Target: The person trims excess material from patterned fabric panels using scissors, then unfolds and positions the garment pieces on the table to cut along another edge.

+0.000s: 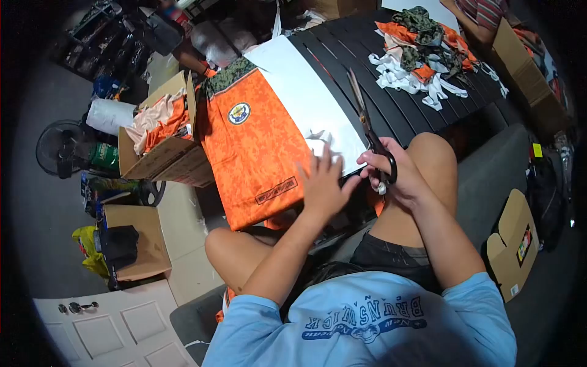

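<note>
My right hand (pixel 394 172) grips a pair of long scissors (pixel 362 113) by the dark handles, the blades pointing away from me over the table. A small whitish bit shows below its fingers, too small to name. My left hand (pixel 324 183) is open, its fingers spread at the border of the orange cloth and the white sheet; whether it touches them I cannot tell. The orange patterned cloth (pixel 257 153) has a round emblem, a dark lettered box and a camouflage band at its far end. A crumpled white piece (pixel 319 142) lies by my left fingertips on the white sheet (pixel 306 79).
A heap of orange, camouflage and white cloth (pixel 422 52) lies on the black slatted table (pixel 342 46). Cardboard boxes of cloth stand left (pixel 171 156) and right (pixel 520 64). Another person's striped sleeve (pixel 486 12) shows at the far right. A fan (pixel 58 147) stands left.
</note>
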### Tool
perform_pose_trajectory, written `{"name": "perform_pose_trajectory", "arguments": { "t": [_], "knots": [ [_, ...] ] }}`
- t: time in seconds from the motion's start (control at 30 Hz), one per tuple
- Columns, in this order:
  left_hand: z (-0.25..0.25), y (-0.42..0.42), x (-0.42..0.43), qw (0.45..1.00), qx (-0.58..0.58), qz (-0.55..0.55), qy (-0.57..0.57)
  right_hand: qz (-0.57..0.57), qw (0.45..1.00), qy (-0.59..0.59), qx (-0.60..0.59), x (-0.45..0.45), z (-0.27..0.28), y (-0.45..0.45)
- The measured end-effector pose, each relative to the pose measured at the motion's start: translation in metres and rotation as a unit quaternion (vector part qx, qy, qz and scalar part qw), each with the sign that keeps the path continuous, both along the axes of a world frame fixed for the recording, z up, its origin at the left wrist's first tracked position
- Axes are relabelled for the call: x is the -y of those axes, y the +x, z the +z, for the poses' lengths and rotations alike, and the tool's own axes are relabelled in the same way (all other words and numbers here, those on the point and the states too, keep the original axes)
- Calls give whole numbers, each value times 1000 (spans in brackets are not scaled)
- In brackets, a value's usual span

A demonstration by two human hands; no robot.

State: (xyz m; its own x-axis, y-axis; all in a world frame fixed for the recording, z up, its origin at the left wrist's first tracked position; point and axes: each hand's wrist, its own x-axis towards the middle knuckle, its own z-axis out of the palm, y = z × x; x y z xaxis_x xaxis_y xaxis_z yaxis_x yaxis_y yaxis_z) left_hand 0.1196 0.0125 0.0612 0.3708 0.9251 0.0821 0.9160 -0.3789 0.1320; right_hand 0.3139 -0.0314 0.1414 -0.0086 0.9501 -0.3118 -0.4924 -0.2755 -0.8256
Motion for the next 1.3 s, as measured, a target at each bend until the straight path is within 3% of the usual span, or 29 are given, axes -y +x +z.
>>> {"name": "perform_pose_trajectory", "arguments": {
  "t": [0.13, 0.23, 0.3, 0.37, 0.47, 0.63, 0.83, 1.0, 1.17, 1.3],
  "knots": [
    [-3, -1, 11, 973, 98, -208, -21, -6, 999, -11, -33, -3, 2, -5],
    [8, -44, -37, 969, 207, -121, -65, 41, 998, -45, -23, 1, 0, -5],
    [-1, -92, -70, 985, 145, -80, 44, 89, 993, -74, -16, 4, 0, -7],
    [-10, -127, -86, 997, 46, -6, 67, 123, 989, -87, -2, 6, -4, -11],
    [-22, -144, -91, 997, 23, 34, 65, 208, 970, -125, 34, 8, -16, -16],
    [-30, -134, -75, 996, -4, 73, 58, 235, 963, -118, 56, 13, -33, -31],
    [-31, -127, -34, 995, 15, 80, 58, 270, 922, -221, 166, 28, -45, -25],
    [-19, -120, -3, 991, 22, 103, 78, 300, 918, -218, 137, 43, -38, -20],
    [2, -120, -23, 993, 35, 107, -30, 303, 928, -189, 104, 48, -31, -29],
    [-6, -120, -43, 995, 93, 26, -12, 327, 926, -171, 83, 41, -42, -39]
  ]
}}
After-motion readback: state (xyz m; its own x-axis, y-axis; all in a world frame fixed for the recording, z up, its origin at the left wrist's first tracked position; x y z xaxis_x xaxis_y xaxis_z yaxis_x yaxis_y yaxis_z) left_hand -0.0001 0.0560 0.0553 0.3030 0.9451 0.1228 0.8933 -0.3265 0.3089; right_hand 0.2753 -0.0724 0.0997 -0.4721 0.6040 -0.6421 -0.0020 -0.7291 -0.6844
